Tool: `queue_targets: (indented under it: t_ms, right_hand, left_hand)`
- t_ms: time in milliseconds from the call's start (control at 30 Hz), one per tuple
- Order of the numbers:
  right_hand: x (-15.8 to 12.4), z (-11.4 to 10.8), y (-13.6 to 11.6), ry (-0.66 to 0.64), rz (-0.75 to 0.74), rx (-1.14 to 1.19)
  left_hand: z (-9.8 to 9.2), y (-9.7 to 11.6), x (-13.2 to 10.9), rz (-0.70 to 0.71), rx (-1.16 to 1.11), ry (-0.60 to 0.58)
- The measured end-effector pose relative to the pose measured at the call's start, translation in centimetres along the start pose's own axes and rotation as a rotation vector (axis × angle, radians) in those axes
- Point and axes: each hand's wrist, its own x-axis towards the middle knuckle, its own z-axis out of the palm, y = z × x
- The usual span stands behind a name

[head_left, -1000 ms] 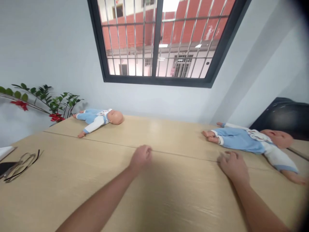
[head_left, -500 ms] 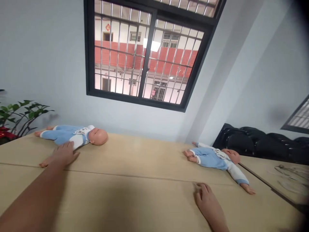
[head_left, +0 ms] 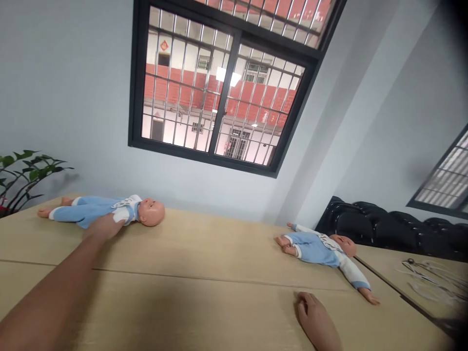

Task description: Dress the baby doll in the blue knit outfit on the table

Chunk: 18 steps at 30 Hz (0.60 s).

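Observation:
On the left of the table lies a baby doll (head_left: pixel 98 209) on its back, in light blue trousers and a white and blue top, its head to the right. My left hand (head_left: pixel 103 228) is closed around its near arm at the sleeve, hiding the forearm and the doll's hand. A second, similarly dressed doll (head_left: pixel 316 248) lies face up farther right, both arms spread out. My right hand (head_left: pixel 317 319) rests on the tabletop in front of that doll, fingers loosely curled in, with nothing visible in them.
The pale wooden table (head_left: pixel 204 243) has a seam running across it. A potted plant (head_left: pixel 29 170) stands at the left end. Black chairs (head_left: pixel 380 226) are stacked behind on the right. Thin tubing (head_left: pixel 431 278) lies on the adjoining table. A barred window (head_left: pixel 219 97) is ahead.
My left hand has closed on the left doll's arm and moved it up nearer the body. That doll's legs have shifted slightly. My right hand stays on the table.

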Motion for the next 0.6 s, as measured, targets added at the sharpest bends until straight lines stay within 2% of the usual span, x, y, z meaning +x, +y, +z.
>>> queue_targets:
  t_ms: [133, 333, 467, 600]
  right_hand:
    - [0.0, 0.0, 0.1, 0.016, -0.044, 0.027]
    - [-0.4, 0.0, 0.1, -0.028, -0.1, -0.019]
    - [-1.1, -0.3, -0.6, -0.063, -0.117, -0.039]
    - [-2.3, -0.6, -1.9, -0.065, -0.166, 0.085]
  left_hand:
    - [-2.5, 4.1, -2.4, 0.025, -0.04, -0.137]
    - [-5.4, 11.0, -8.4, 0.135, -0.123, -0.2]
    - [-6.3, 14.9, -13.9, 0.254, -0.186, -0.274]
    - [-6.9, 18.2, -21.1, 0.381, -0.261, -0.343]
